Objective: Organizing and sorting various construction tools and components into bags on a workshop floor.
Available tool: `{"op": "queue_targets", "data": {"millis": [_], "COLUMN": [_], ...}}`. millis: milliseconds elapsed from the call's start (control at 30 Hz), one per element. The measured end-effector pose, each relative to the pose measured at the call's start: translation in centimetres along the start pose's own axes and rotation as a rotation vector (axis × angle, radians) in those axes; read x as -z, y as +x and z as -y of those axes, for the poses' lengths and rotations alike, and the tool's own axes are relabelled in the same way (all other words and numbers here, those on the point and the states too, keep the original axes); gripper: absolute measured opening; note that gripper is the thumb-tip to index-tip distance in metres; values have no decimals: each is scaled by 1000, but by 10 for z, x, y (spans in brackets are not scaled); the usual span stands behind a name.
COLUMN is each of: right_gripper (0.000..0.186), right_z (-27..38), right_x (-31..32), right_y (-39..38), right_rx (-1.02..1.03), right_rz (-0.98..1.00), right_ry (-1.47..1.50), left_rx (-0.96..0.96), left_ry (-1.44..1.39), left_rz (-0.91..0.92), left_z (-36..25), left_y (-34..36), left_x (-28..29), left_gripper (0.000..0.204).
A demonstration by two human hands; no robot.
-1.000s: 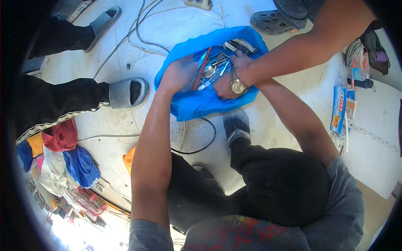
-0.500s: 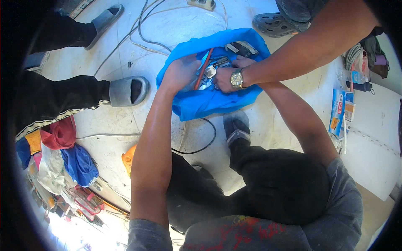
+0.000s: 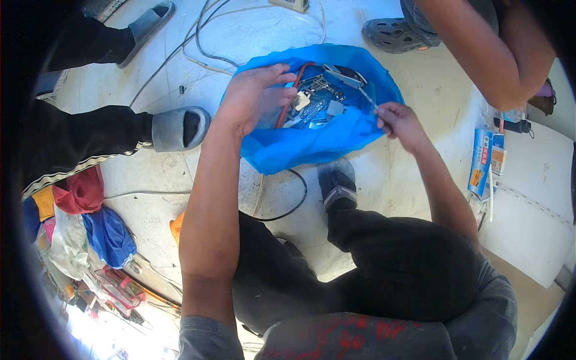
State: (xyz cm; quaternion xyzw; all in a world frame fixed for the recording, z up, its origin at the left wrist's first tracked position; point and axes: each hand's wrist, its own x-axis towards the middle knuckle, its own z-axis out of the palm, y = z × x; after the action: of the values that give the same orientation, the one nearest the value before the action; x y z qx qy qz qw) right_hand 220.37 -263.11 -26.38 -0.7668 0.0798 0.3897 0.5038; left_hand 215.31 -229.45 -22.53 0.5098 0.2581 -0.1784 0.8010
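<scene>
In the middle stands a blue bag [image 3: 318, 150], its mouth wide, with many small metal parts [image 3: 321, 99] inside. A red-orange rod [image 3: 284, 115] leans along the bag's left inner side, near a pale square piece [image 3: 300, 101]. My left hand [image 3: 258, 96] hovers at the bag's left rim with fingers spread and nothing in them. At the right rim, my right hand [image 3: 401, 125] pinches the end of a thin grey metal rod [image 3: 366, 97], which slants into the bag; its far end lies among flat dark and grey pieces, so its exact kind cannot be told.
Another person's bent arm [image 3: 480, 54] and a dark clog [image 3: 393, 36] are at the upper right. Someone's grey slippers [image 3: 174, 129] stand at left. Cables [image 3: 210, 57] cross the floor. Cloths [image 3: 108, 237] lie lower left; a blue box [image 3: 482, 159] rests on a white board [image 3: 534, 198].
The other person's watch-wearing arm has pulled out of the bag to the upper right. My right hand has come out to the right rim with the rod; my left hand has lifted and spread.
</scene>
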Motion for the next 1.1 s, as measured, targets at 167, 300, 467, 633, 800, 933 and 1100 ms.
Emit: {"op": "queue_targets", "data": {"millis": [167, 300, 467, 633, 800, 933, 1100], "right_gripper": [18, 18, 30, 35, 43, 37, 44], "right_z": [36, 43, 33, -28, 8, 8, -34], "right_x": [-64, -109, -88, -80, -98, -106, -85], "right_y": [-33, -28, 14, 15, -22, -19, 7], "right_rx": [280, 376, 1227, 594, 159, 65, 450], "right_rz": [212, 274, -205, 110, 640, 812, -1], "right_ry": [98, 27, -831, -1246, -1467, -1511, -1377], "left_rx": [91, 76, 27, -133, -79, 171, 133], "left_ry": [190, 29, -115, 1219, 1344, 1541, 1602], "left_rz": [89, 262, 86, -270, -230, -289, -264], "left_z": [16, 41, 42, 44, 31, 60, 71], "left_y": [-11, -12, -4, 6, -9, -3, 3], "left_x": [-30, -29, -10, 24, -9, -12, -8], "left_gripper": [41, 36, 25, 32, 43, 45, 47]}}
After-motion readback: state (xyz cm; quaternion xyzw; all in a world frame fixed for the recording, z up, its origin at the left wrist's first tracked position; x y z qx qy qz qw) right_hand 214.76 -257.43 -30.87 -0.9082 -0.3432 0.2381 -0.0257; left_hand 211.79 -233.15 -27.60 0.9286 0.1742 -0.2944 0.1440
